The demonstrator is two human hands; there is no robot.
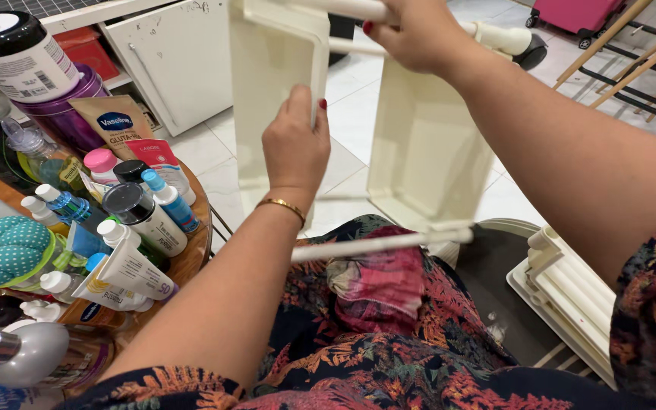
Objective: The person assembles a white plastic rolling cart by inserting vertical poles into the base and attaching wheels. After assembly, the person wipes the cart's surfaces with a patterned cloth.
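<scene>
I hold a cream plastic rack lying on its side over my lap. My left hand (296,148), with a gold bangle at the wrist, grips the edge of one tray-shaped shelf (267,99). My right hand (411,34) is closed around a white pole (495,34) at the top of the frame. A second shelf (427,148) stands to the right, joined by thin white rods (373,244). My lap is covered by floral dark cloth (389,349).
A round wooden table (191,258) at left is crowded with bottles, tubes and jars. More cream shelf parts (563,292) lie at lower right. A white cabinet (176,61) stands behind, on a tiled floor. Wooden poles and a pink suitcase are at upper right.
</scene>
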